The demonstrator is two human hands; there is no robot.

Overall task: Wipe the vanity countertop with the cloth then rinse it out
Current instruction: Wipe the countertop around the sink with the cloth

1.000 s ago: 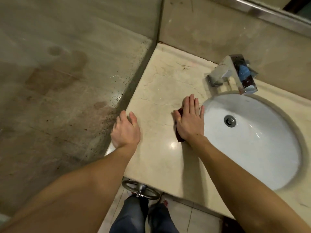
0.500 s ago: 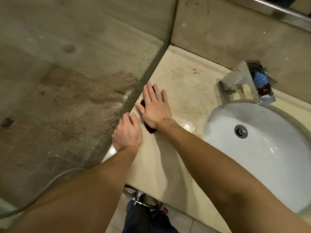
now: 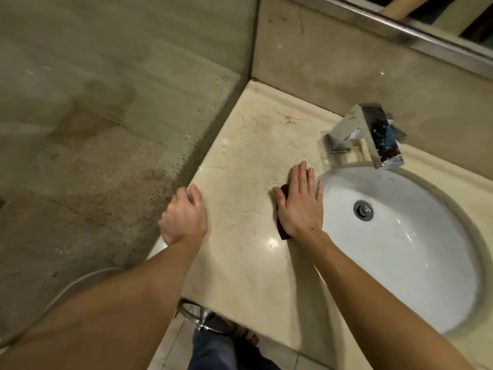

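Mid-wipe, by the look of it. Dark red cloth (image 3: pixel 283 232) flat on the beige veined marble vanity countertop (image 3: pixel 240 276), just left of the white oval undermount sink basin (image 3: pixel 400 276). Nearly all hidden under the right hand (image 3: pixel 298 206); only a sliver by the thumb and a corner near the wrist showing. Right fingers (image 3: pixel 302 177) straight and close together, thumb splayed left, palm pressing down on the cloth, little finger at the basin rim. Left hand (image 3: pixel 184 217) resting at the counter's left edge, against the spotted glass partition (image 3: pixel 106 129); fingers loosely bent, tips on the slab, holding nothing. Square chrome faucet (image 3: pixel 373 134) behind the basin, no stream visible. Round metal drain (image 3: pixel 363 210) in plain view, basin apparently without standing water.

Progress, as a judgement: first step under way, not finished. Glossy patch near the cloth, possibly wet, possibly just a lamp reflection; cannot tell how much of the slab already covered. Back-left corner and strip by the faucet likely left to do, plus everything right of the basin, out of view. Rinse not yet begun: cloth on the counter, not under the spout.
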